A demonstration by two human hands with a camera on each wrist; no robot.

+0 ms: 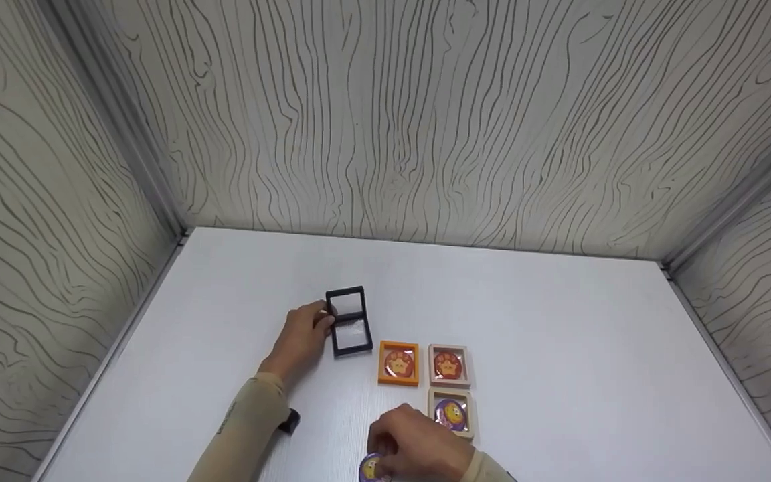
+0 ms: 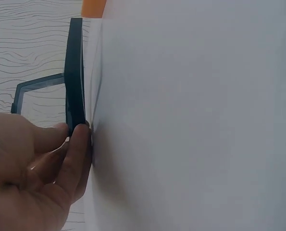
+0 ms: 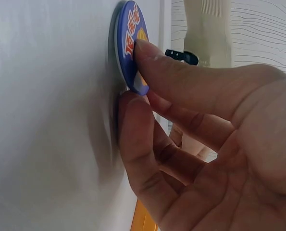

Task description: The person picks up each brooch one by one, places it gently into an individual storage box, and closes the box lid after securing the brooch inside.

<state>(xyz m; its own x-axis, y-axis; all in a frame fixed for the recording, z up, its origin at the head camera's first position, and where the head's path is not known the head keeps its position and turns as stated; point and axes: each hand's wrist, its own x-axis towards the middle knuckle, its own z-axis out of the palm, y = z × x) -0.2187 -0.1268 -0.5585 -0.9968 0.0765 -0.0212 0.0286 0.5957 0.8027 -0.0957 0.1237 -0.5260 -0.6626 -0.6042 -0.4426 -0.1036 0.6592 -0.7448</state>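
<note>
In the head view my left hand [image 1: 302,335] pinches the left side of a black hinged display case [image 1: 350,318], which stands unfolded on the table. The left wrist view shows thumb and fingers on the edge of the case [image 2: 74,72], one half tilted up from the other. Near the front edge, my right hand [image 1: 419,445] holds a round purple badge [image 1: 368,467] with a yellow figure. In the right wrist view the thumb presses on the face of the badge [image 3: 126,57], and the fingers are at its lower edge. The badge is tilted close to the tabletop.
Right of the black case stand an orange case [image 1: 398,383] and a pink case [image 1: 450,384], each with a red star badge. Below them, a cream case [image 1: 432,404] holds a purple badge, partly behind my right hand. Patterned walls [image 1: 385,120] enclose the white table [image 1: 559,348].
</note>
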